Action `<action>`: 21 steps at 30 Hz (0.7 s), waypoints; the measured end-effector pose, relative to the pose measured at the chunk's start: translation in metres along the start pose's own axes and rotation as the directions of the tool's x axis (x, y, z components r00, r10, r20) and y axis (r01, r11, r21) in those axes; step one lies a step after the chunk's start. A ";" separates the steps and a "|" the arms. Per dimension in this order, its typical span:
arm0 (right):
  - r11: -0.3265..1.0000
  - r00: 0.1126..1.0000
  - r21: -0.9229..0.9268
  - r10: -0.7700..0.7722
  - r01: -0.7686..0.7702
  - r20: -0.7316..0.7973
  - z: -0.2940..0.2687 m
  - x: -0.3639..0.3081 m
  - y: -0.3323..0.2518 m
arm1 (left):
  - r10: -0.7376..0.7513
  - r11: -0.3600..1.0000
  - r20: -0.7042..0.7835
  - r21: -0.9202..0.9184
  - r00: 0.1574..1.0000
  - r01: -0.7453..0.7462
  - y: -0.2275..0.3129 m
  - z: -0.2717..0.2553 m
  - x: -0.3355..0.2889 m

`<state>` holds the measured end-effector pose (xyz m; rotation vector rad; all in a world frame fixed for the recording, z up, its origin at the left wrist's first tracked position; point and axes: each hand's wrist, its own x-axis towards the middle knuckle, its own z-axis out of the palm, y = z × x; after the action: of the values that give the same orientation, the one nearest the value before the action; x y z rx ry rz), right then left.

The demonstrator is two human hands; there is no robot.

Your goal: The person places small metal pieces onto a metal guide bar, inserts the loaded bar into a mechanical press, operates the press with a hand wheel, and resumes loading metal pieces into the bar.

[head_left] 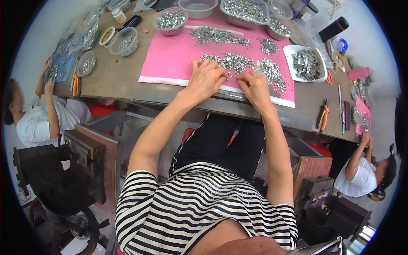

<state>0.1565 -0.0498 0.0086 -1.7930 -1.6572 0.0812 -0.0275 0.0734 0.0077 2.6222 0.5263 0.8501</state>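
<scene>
Over the front part of a pink cloth (170, 59), my left hand (206, 79) is closed, thumb and forefinger pinched at a small silver metal piece (230, 77). Close to its right, my right hand (256, 88) is closed too, its fingertips pressed together; whatever they hold is too small to make out. Just beyond my fingers lies a loose pile of small silver metal pieces (238, 62). A second pile (272, 72) spreads beside my right hand, and a longer, duller heap (212, 35) lies farther back on the cloth.
Clear plastic tubs (245, 22) of metal pieces line the back. A white tray (285, 55) of darker pieces stands right. Orange-handled pliers (324, 117) lie near the right edge, others (75, 85) left. Co-workers (36, 117) sit at both sides; a black machine (63, 170) stands lower left.
</scene>
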 end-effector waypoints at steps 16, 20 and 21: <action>0.931 0.982 0.325 0.187 -0.166 -0.034 -0.030 -0.051 -0.029 | 0.077 0.983 0.058 0.160 0.995 -0.085 -0.002 0.017 0.008; 0.959 0.985 0.252 0.154 -0.129 -0.082 -0.026 -0.055 -0.030 | 0.123 0.990 0.083 0.057 0.989 -0.128 -0.002 0.013 0.010; 0.959 0.984 0.252 0.155 -0.130 -0.083 -0.025 -0.055 -0.030 | 0.120 0.992 0.098 0.037 0.988 -0.125 -0.002 0.012 0.010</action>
<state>0.1325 -0.1120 0.0217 -1.6944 -1.3796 0.2450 -0.0131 0.0773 0.0023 2.7424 0.3650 0.7518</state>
